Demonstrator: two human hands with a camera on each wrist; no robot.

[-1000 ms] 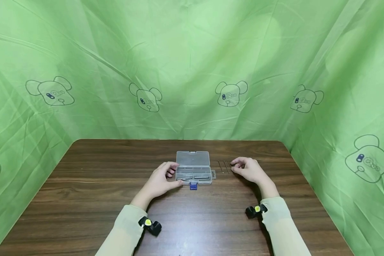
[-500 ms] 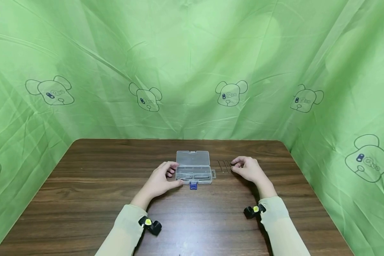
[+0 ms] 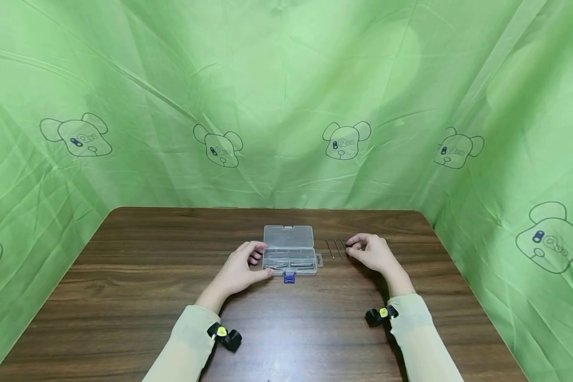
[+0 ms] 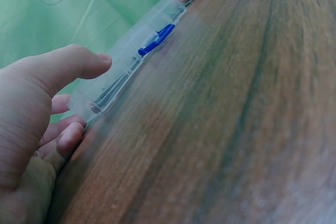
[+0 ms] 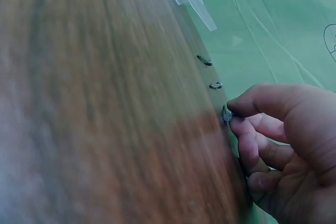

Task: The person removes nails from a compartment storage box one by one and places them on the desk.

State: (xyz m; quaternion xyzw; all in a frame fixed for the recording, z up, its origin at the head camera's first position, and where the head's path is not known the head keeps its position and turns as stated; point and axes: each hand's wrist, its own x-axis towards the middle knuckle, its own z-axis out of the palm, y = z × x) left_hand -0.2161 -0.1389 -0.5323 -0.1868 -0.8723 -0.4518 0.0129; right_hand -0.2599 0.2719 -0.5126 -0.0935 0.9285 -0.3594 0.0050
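A clear plastic box [image 3: 288, 237] lies with its lid swung back, and a blue latch [image 3: 289, 277] hangs at its front. Several silver nails [image 3: 301, 265] fill its front compartments. My left hand [image 3: 239, 269] holds the box's left end, thumb at the front corner and fingers at the side. To the right of the box, two thin nails [image 3: 330, 249] lie apart on the table. Beside them my right hand [image 3: 374, 253] pinches a third nail, whose checkered head [image 5: 227, 115] shows at the thumb and fingertip in the right wrist view.
The brown wooden table [image 3: 124, 297] extends around the box. A green curtain [image 3: 286, 106] with printed bear heads encloses its back and sides. A clear hanging tab [image 3: 319, 260] juts from the box's right end towards the loose nails.
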